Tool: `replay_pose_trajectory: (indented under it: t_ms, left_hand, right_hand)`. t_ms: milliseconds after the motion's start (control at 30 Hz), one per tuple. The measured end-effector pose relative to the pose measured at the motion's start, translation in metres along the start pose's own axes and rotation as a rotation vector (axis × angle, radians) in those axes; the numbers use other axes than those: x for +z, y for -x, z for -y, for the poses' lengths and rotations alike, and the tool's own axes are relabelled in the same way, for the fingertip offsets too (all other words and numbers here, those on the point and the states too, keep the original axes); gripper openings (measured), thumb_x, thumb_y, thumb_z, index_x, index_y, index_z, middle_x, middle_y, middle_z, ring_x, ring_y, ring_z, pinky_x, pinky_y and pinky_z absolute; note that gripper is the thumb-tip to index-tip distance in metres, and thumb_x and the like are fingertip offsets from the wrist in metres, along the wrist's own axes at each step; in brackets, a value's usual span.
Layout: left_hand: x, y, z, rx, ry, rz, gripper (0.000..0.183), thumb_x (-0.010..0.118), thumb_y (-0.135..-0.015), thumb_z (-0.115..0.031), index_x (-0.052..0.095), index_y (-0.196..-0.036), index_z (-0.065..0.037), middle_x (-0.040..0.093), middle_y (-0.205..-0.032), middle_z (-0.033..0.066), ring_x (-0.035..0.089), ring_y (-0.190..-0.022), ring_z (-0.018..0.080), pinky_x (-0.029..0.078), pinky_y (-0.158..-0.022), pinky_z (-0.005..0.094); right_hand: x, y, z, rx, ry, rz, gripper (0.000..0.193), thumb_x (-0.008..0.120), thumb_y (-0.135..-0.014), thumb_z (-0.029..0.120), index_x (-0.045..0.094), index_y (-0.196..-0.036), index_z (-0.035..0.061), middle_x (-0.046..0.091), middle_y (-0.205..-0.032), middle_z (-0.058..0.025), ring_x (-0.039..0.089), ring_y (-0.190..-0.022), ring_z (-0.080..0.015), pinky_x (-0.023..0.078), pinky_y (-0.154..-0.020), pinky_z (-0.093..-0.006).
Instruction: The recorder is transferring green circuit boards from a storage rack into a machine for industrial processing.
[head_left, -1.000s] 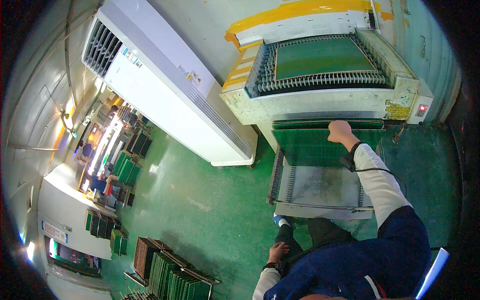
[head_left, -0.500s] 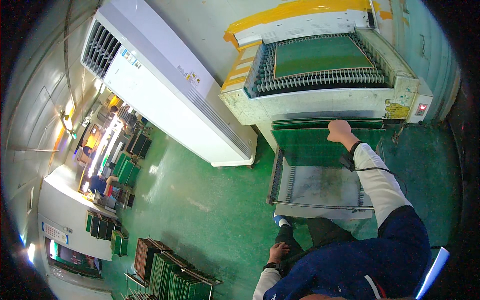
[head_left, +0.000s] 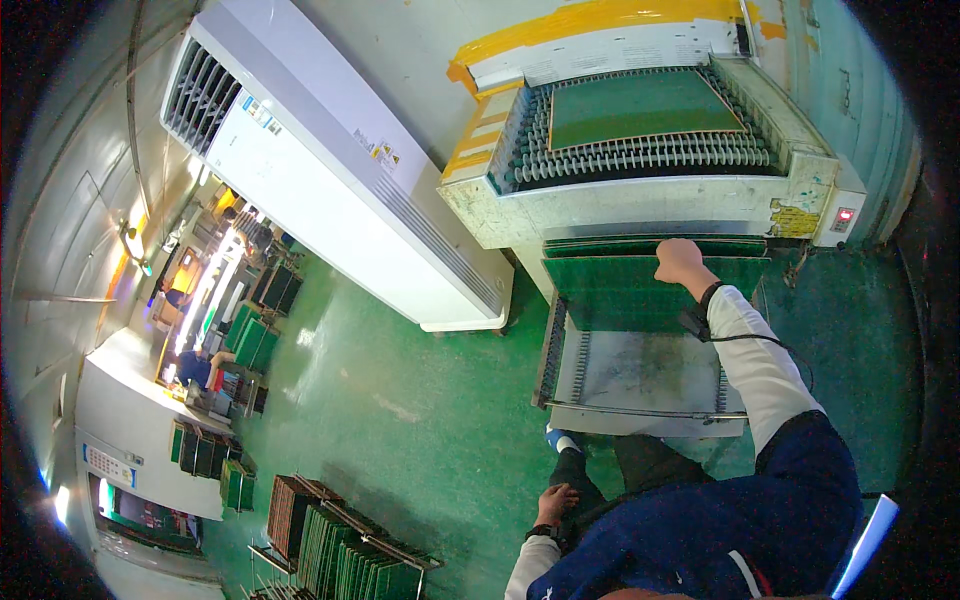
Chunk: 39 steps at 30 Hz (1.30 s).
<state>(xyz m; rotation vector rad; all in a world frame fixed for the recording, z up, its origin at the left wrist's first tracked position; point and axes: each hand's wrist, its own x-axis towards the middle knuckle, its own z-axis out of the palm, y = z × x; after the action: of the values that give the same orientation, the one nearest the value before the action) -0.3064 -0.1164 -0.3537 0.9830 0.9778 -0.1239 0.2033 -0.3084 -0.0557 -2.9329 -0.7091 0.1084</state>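
My right hand [head_left: 681, 262] is closed in a fist at the top edge of the front green panel [head_left: 625, 295]. Whether its fingers grip that edge is hidden. Several green panels stand upright behind one another in a rack [head_left: 551, 352] in front of me. My left hand [head_left: 556, 503] lies on my thigh, its fingers loosely stretched and holding nothing. Beyond the rack, another green panel [head_left: 640, 110] lies flat on the rollers [head_left: 660, 158] of a conveyor machine [head_left: 640, 208].
A tall white air conditioner [head_left: 350, 180] stands left of the machine. A small control box [head_left: 843, 218] with a red display is on the machine's right side. Another rack of green panels [head_left: 345, 555] stands at lower left. People work at a lit bench [head_left: 205, 310] far left.
The green panel on the rollers has shifted slightly away from me. Both my hands have stayed where they were.
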Motion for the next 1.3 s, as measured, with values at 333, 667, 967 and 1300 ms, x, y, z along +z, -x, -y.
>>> replay_pose_trajectory:
  t_ms: [333, 667, 967, 1300]
  left_hand:
    - [-0.0022, -0.0029, 0.0035, 0.025, -0.017, -0.023, 0.032, 0.057, -0.089, -0.018, 0.052, -0.111, 0.003, 0.064, -0.087, 0.0123, 0.063, -0.069, 0.0207, 0.051, -0.060, 0.0288]
    - [-0.0028, -0.0018, 0.0016, 0.014, 0.010, 0.006, 0.033, 0.057, -0.089, -0.018, 0.052, -0.112, 0.004, 0.064, -0.088, 0.0132, 0.064, -0.069, 0.0206, 0.051, -0.059, 0.0290]
    - [-0.0009, -0.0001, 0.0008, 0.024, 0.006, -0.006, 0.030, 0.056, -0.089, -0.018, 0.053, -0.111, 0.004, 0.064, -0.088, 0.0132, 0.064, -0.070, 0.0211, 0.051, -0.060, 0.0292]
    - [0.0013, 0.0020, -0.0013, 0.031, -0.021, -0.009, 0.029, 0.056, -0.090, -0.018, 0.054, -0.110, 0.004, 0.064, -0.087, 0.0128, 0.064, -0.069, 0.0206, 0.052, -0.060, 0.0295]
  right_hand:
    - [-0.0008, 0.0015, 0.0023, 0.000, 0.004, -0.018, 0.019, 0.063, -0.064, 0.015, 0.068, -0.077, 0.0026, 0.066, -0.082, -0.0180, 0.065, -0.078, -0.0331, 0.052, -0.068, -0.0424]
    - [0.0036, -0.0016, -0.0004, 0.012, -0.010, -0.025, 0.020, 0.063, -0.063, 0.017, 0.068, -0.076, 0.0032, 0.066, -0.081, -0.0176, 0.065, -0.077, -0.0330, 0.052, -0.067, -0.0425]
    - [-0.0001, 0.0019, 0.0014, 0.004, 0.001, -0.025, 0.018, 0.062, -0.064, 0.015, 0.068, -0.076, 0.0036, 0.066, -0.082, -0.0173, 0.065, -0.079, -0.0327, 0.053, -0.068, -0.0421]
    - [0.0020, 0.0012, 0.0006, -0.001, 0.003, -0.039, 0.018, 0.062, -0.064, 0.016, 0.068, -0.075, 0.0033, 0.066, -0.081, -0.0176, 0.065, -0.078, -0.0332, 0.052, -0.068, -0.0426]
